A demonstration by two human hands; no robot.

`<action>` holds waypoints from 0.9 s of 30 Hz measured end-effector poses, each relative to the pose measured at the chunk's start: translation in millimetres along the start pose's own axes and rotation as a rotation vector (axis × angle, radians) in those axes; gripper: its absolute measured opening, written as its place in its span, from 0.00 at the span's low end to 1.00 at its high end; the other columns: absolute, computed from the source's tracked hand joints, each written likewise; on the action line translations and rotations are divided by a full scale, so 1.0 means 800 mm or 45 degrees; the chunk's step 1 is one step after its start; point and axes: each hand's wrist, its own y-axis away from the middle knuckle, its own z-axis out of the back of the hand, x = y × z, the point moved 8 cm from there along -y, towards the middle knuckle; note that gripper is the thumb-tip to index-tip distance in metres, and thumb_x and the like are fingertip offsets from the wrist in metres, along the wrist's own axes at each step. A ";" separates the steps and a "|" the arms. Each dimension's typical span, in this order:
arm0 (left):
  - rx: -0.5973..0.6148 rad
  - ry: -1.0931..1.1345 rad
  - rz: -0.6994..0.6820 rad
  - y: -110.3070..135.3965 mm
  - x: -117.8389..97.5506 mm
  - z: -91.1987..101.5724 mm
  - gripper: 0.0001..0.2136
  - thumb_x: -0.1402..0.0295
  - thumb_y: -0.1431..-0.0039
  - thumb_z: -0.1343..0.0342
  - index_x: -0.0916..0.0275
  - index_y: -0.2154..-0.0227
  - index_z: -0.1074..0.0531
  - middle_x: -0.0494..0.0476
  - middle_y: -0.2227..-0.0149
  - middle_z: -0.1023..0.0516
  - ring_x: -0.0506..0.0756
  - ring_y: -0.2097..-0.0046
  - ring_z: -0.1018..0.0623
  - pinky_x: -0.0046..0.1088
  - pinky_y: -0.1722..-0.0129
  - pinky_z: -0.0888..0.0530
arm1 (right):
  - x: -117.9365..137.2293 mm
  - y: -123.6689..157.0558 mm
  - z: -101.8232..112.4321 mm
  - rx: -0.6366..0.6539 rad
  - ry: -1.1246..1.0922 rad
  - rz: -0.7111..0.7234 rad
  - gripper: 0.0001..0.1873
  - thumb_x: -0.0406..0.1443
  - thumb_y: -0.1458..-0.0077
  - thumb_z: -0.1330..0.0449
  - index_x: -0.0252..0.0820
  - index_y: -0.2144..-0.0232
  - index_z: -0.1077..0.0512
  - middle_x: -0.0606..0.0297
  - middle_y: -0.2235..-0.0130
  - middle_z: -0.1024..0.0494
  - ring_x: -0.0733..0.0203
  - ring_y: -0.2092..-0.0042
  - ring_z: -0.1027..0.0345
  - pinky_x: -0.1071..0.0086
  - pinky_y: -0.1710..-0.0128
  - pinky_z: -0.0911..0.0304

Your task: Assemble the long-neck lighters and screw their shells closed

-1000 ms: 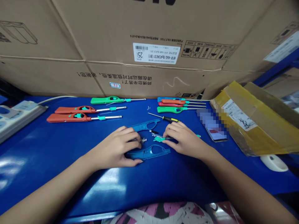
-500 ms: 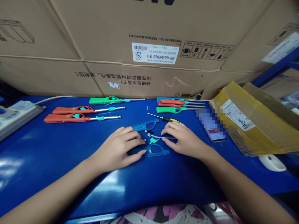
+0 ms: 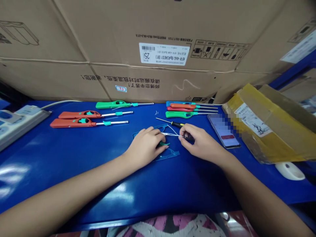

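My left hand (image 3: 146,144) is closed at the fingertips by the end of some thin white wires (image 3: 172,134). Just under its thumb and fingers shows a green trigger piece (image 3: 164,144), partly hidden. My right hand (image 3: 197,141) pinches the other end of the wires together with a dark part (image 3: 188,136), mostly covered by the fingers. Two blue lighter shell halves lie beneath and beside my left hand, the far one (image 3: 161,127) and the near one (image 3: 171,154). A yellow-and-black screwdriver (image 3: 176,124) rests just beyond my right hand.
Two orange lighters (image 3: 70,122) and a green lighter (image 3: 112,104) lie at left. Several coloured lighters (image 3: 181,114) are grouped at the back. To the right are a phone (image 3: 223,131), an opened yellow-taped box (image 3: 259,131) and a white mouse (image 3: 290,171). A power strip (image 3: 22,123) stands far left.
My left hand has moved right, over the blue shells, and its fingers have closed by the wires. The wires are now lifted and stretched between both hands. The view has shifted slightly.
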 end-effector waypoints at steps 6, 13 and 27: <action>-0.086 0.203 0.015 0.004 0.021 0.015 0.04 0.68 0.35 0.40 0.61 0.61 0.21 0.54 0.62 0.17 0.56 0.59 0.21 0.34 0.56 0.26 | -0.006 0.005 0.003 0.145 0.151 -0.022 0.04 0.30 0.42 0.43 0.44 0.68 0.33 0.65 0.63 0.27 0.59 0.60 0.32 0.66 0.61 0.39; -0.174 0.318 0.031 0.041 0.038 0.041 0.07 0.64 0.34 0.41 0.60 0.60 0.21 0.54 0.60 0.18 0.55 0.57 0.21 0.33 0.55 0.25 | -0.012 0.011 -0.005 0.307 0.194 0.011 0.02 0.33 0.40 0.41 0.44 0.63 0.29 0.61 0.59 0.24 0.54 0.57 0.30 0.61 0.56 0.36; -0.201 0.259 -0.041 0.046 0.042 0.017 0.08 0.64 0.33 0.41 0.55 0.55 0.22 0.54 0.56 0.19 0.58 0.53 0.24 0.41 0.51 0.30 | -0.012 -0.009 -0.042 0.054 0.005 -0.045 0.02 0.32 0.38 0.40 0.44 0.62 0.29 0.63 0.57 0.25 0.60 0.61 0.30 0.66 0.61 0.36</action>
